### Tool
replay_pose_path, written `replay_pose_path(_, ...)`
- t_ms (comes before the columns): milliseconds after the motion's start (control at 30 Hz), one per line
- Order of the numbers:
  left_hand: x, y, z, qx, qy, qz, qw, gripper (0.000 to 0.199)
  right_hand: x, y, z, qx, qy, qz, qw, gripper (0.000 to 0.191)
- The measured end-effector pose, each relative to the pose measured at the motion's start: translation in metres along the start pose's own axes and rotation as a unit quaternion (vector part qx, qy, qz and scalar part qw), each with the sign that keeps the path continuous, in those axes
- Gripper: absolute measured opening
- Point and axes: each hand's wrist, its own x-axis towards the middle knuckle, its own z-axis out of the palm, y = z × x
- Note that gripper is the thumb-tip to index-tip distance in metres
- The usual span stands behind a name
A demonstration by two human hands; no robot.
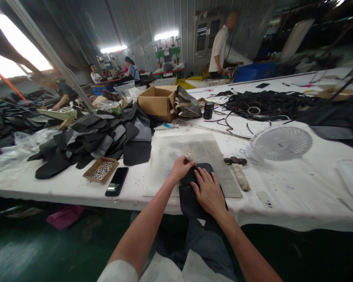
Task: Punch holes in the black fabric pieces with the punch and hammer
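Note:
A black padded piece lies over the front of a worn board and hangs past the table's edge. My right hand rests flat on it, fingers spread. At the piece's upper left edge is my left hand, its thumb and fingers pinched together; a small pale thing shows at the fingertips, too small to name. Left of the board are a phone and a small cardboard tray of shiny metal bits. A cloth-wrapped tool lies to the right of the board.
Dark cut pieces are heaped at the left. Behind the board stand a cardboard box and a black cup. A white fan and tangled black strips are at the right. Several people are farther back.

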Motion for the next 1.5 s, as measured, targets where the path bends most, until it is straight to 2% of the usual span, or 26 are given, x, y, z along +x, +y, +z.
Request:
replay_pose_path(367,0.001,-0.01,-0.002,-0.019,-0.014,-0.014,1.0,0.034,0.001,-0.001,-0.003,0.004,-0.012,0.005,1.0,0.061)
replay_pose_path(733,0.004,-0.012,-0.002,-0.073,0.005,-0.03,0.997,0.042,0.001,-0.001,-0.005,0.0,-0.009,0.002,1.0,0.06)
replay_pose_path(833,0.004,-0.012,-0.001,-0.092,0.015,-0.04,0.995,0.041,0.001,-0.002,-0.006,0.004,-0.008,0.002,1.0,0.06)
replay_pose_path(1200,0.003,-0.01,-0.002,-0.072,-0.01,-0.03,0.997,0.038,0.0,-0.001,-0.003,0.006,-0.005,0.004,1.0,0.06)
replay_pose_path(1500,0.008,-0.007,0.0,0.0,-0.007,-0.024,1.0,0.025,0.0,0.002,0.002,0.002,-0.002,0.002,1.0,0.06)
